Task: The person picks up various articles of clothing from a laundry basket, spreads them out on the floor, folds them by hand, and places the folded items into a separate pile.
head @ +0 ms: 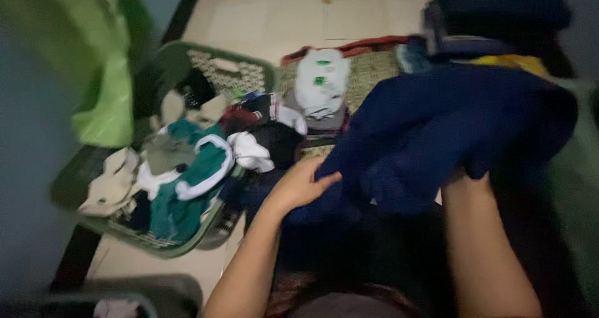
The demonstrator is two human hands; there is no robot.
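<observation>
My left hand [299, 187] grips the navy garment's [437, 131] lower edge, my right hand [465, 174] is buried in its folds so grip unclear, cloth held over my lap beside the green laundry basket [181, 240]; loose hem could snag the basket's clothes.

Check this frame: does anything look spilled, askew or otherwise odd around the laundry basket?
The green laundry basket is overfull: clothes, among them a teal and white garment, hang over its near rim. Both hands, left hand and right, grip a dark blue garment; the right hand is hidden under it. The frame is motion-blurred.
</observation>
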